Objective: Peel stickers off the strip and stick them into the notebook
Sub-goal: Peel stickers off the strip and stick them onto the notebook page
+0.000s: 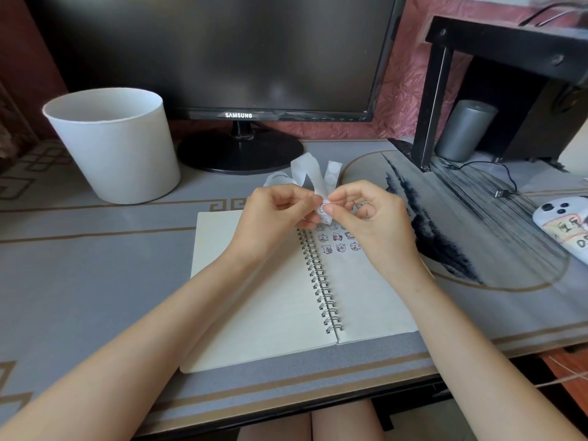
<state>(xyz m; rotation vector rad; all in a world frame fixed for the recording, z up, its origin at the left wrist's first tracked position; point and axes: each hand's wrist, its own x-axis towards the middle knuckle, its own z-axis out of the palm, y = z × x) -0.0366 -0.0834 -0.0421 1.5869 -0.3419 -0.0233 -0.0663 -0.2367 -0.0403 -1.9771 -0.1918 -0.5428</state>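
Head view: both hands meet above the top of the open notebook [264,297], just over its spiral binding.

- Strip [301,173]: white backing paper, held in the air between the two hands. Its near end is at the fingertips. The rest curls up and away towards the monitor [222,52], so the long axis runs roughly away from the person. Two pale round patches show on its far right tail.
- Left hand [276,214]: fingers curled, gripping the strip from the left side, nothing else in it.
- Right hand [366,218]: thumb and forefinger closed narrow on the strip's near end, right at a printed sticker [323,208]. The other fingers are loosely curled. Cannot tell whether the sticker's edge is lifted yet.
- Stuck stickers [337,243]: small rows on the right-hand page, directly below the pinch and partly under the right hand. The left page looks blank.
- Judgement: the peel is in hand. The landing spot is straight down on the right page, so the right hand is nearer, and free paper lies below the rows.
- Bucket [117,144], white, stands well apart at far left.
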